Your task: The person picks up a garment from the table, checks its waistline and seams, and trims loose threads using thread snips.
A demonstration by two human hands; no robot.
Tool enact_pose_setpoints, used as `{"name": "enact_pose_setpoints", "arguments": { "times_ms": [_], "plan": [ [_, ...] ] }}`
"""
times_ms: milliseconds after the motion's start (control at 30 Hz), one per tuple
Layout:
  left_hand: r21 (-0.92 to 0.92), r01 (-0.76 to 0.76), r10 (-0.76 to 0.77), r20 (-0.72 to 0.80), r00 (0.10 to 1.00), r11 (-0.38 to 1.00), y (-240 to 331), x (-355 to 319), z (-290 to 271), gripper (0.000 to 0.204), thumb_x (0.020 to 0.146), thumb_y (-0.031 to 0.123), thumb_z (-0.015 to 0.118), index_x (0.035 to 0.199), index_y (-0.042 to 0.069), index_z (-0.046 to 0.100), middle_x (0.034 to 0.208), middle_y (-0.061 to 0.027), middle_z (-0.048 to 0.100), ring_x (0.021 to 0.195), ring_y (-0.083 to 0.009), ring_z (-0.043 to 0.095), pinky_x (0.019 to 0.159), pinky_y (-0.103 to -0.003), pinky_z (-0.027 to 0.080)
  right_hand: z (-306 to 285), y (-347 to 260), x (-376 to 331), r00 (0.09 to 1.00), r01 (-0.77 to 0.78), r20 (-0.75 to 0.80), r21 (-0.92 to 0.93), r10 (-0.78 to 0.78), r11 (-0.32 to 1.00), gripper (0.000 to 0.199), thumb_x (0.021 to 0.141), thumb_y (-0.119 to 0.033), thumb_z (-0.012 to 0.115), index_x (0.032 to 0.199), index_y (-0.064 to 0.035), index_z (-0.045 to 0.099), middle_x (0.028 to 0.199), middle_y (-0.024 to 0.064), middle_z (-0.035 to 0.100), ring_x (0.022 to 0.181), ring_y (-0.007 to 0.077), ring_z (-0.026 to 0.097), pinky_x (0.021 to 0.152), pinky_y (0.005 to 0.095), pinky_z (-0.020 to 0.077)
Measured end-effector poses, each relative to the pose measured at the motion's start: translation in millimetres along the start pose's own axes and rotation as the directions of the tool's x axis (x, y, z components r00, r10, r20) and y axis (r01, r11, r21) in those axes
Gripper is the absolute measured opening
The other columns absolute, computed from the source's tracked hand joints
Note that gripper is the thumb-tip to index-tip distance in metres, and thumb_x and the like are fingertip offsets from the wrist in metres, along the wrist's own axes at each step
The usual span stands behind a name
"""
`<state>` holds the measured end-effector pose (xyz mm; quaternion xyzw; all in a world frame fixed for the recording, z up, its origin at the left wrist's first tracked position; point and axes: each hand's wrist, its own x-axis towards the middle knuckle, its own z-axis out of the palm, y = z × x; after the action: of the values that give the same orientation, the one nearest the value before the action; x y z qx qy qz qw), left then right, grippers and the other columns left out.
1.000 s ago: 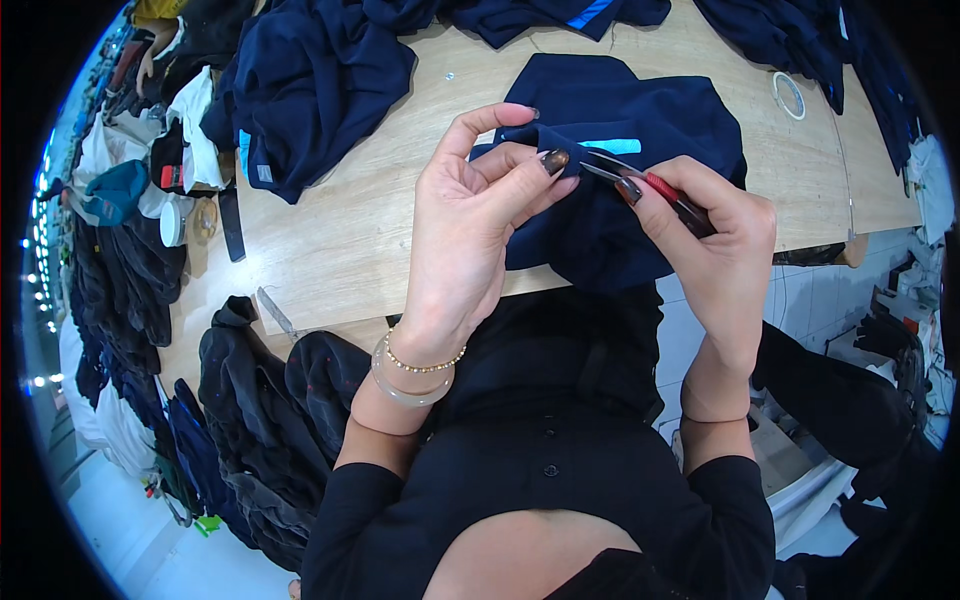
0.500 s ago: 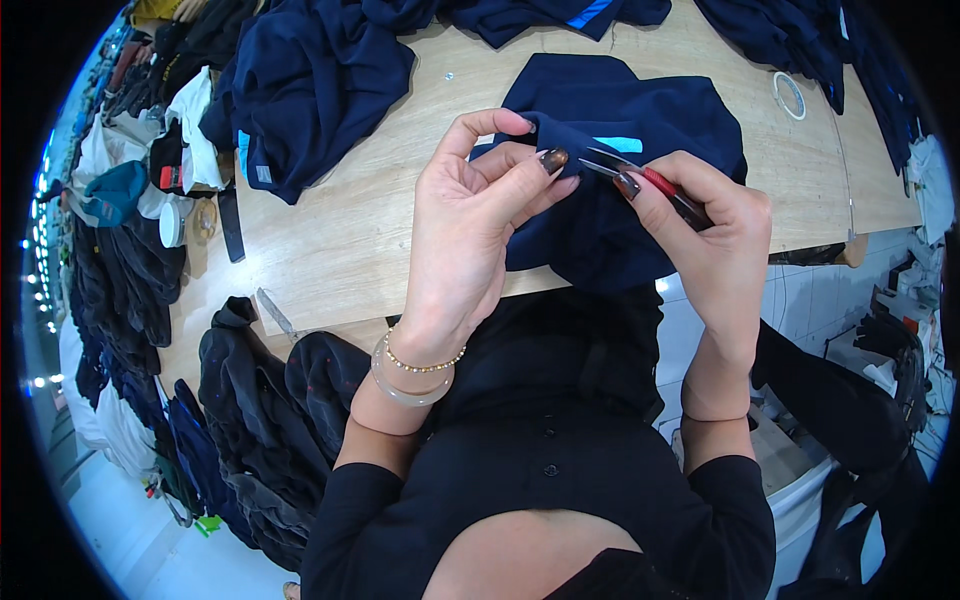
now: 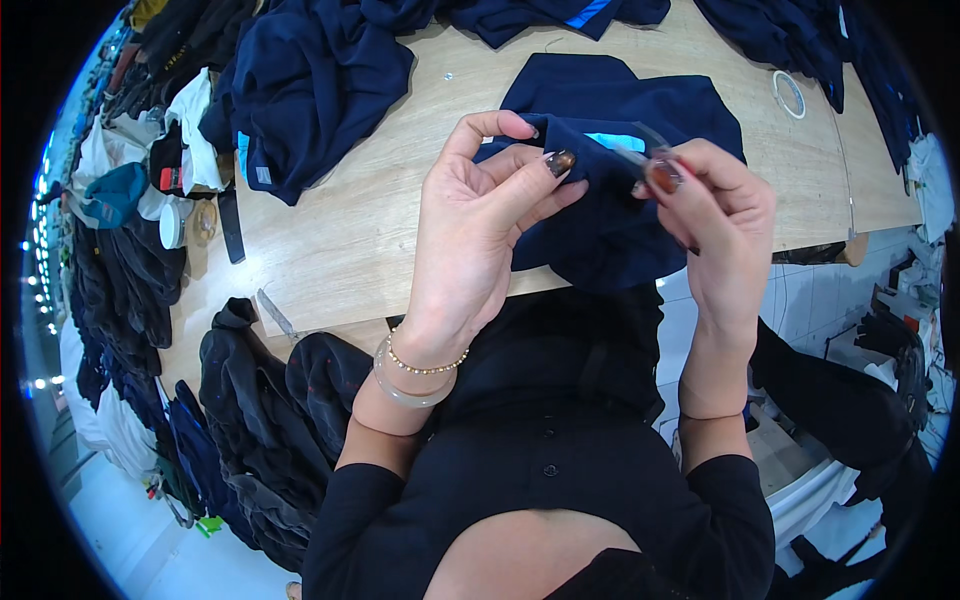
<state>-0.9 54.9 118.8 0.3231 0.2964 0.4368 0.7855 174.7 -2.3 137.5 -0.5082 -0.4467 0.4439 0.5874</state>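
My left hand (image 3: 495,190) pinches an edge of a navy garment (image 3: 620,95) between thumb and fingers, holding it up off the table. Light blue trim (image 3: 615,142) shows on the cloth between my hands. Closed around a small pair of thread snips (image 3: 652,136), my right hand (image 3: 715,195) is just right of the pinched edge. The blades of the snips point up and left over the garment and look apart, slightly smeared by motion. Their handle is mostly hidden by my fingers. Whether the blades touch the cloth or a thread, I cannot tell.
More navy garments (image 3: 310,90) lie along the far side of the wooden table (image 3: 330,235). A tape roll (image 3: 789,95) is at the far right. Dark clothes (image 3: 250,400) hang at the near left edge, and a jar (image 3: 174,224) stands among piled garments at the left.
My right hand has turned and shifted slightly right, and the snips' red handle is now covered. My left hand has moved a little right with the cloth still pinched.
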Motion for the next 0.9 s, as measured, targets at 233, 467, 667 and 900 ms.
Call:
{"name": "enact_pose_setpoints", "arguments": {
  "times_ms": [233, 467, 667, 900],
  "plan": [
    [-0.013, -0.02, 0.02, 0.001, 1.0, 1.0, -2, 0, -5, 0.026, 0.09, -0.002, 0.06, 0.113, 0.003, 0.047, 0.096, -0.0124, 0.069, 0.091, -0.017, 0.068, 0.089, -0.037, 0.057, -8, -6, 0, 0.997, 0.031, -0.07, -0.05, -0.035, 0.998, 0.017, 0.089, -0.013, 0.067, 0.093, 0.0042, 0.068, 0.077, 0.0029, 0.065, 0.056, 0.0002, 0.043, 0.05, 0.0153, 0.0295],
    [-0.073, 0.018, -0.018, 0.008, 1.0, 0.997, -1, 0, -2, 0.026, 0.091, -0.002, 0.059, 0.114, 0.004, 0.048, 0.098, -0.0126, 0.069, 0.092, -0.0183, 0.069, 0.089, -0.037, 0.057, 2, 2, -2, 0.975, 0.202, -0.002, -0.388, -0.22, 0.899, 0.028, 0.079, 0.002, 0.074, 0.106, -0.0003, 0.066, 0.092, -0.0012, 0.066, 0.076, 0.0024, 0.057, 0.064, 0.0145, 0.0432],
    [-0.07, 0.052, -0.051, 0.022, 0.998, 0.996, -3, 0, -3, 0.025, 0.092, 0.0, 0.059, 0.115, 0.004, 0.048, 0.099, -0.0121, 0.069, 0.092, -0.0185, 0.069, 0.087, -0.037, 0.058, 14, 18, 11, 0.989, 0.139, -0.039, -0.129, -0.145, 0.982, 0.013, 0.084, 0.002, 0.069, 0.097, 0.0031, 0.068, 0.091, 0.0034, 0.069, 0.081, 0.0058, 0.062, 0.07, 0.018, 0.0492],
    [-0.092, 0.085, -0.082, 0.042, 0.996, 0.992, -4, 0, -7, 0.025, 0.093, 0.002, 0.059, 0.115, 0.005, 0.049, 0.097, -0.008, 0.07, 0.089, -0.015, 0.069, 0.081, -0.036, 0.06, 5, 26, 15, 0.989, 0.084, -0.113, -0.078, -0.092, 0.993, 0.013, 0.087, -0.007, 0.07, 0.096, 0.0024, 0.068, 0.084, 0.0034, 0.068, 0.079, 0.0072, 0.062, 0.075, 0.0189, 0.0483]
  ]
}}
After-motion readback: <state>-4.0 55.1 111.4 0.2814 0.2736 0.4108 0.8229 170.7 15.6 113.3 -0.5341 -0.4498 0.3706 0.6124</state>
